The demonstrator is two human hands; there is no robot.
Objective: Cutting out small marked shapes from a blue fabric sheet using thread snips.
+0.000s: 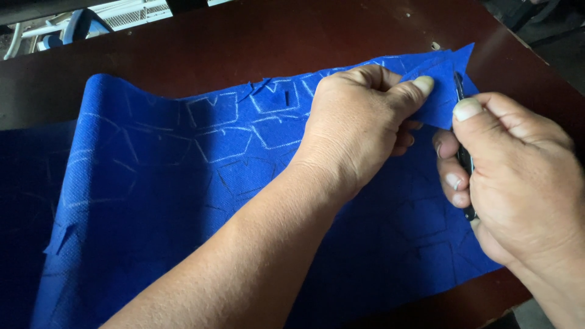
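Pinching the upper right corner of a wide sheet of bright blue woven fabric, the left hand lifts that edge slightly off the dark reddish-brown wooden table, its fingers closed together on the cloth with the thumb pressed on top. The fabric lies spread across most of the table, marked with pale chalk outlines of angular shapes, and a few small slits already show near the upper edge. The right hand grips a pair of dark-handled scissors, fingers wrapped tight around the handles, with the narrow blades pointing up at the held corner just beside the left thumb. Whether the blades are parted or shut cannot be told from this angle. Judging from the grip, cutting cleanly here calls for keeping the cloth taut between the pinch and the table, so the weave does not bunch, and for steering the blades along the chalk line instead of dragging the fabric toward them. The left thumb sits very near the blade tips, so it seems wise to hold it just behind the cutting path.
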